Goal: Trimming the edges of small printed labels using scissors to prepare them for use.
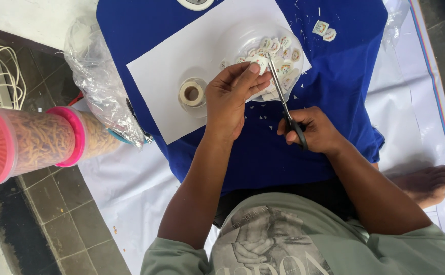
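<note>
left hand [228, 99] pinches a small white printed sticker [261, 62]; right hand [311, 131] grips black-handled scissors [285, 106] cutting it.

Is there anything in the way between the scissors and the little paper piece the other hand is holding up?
Nothing visible. The left hand pinches the small paper piece at its fingertips, and the scissors in the right hand reach straight up to it, blades right at its edge. The clear dish of cut pieces lies behind them, not between.
</note>
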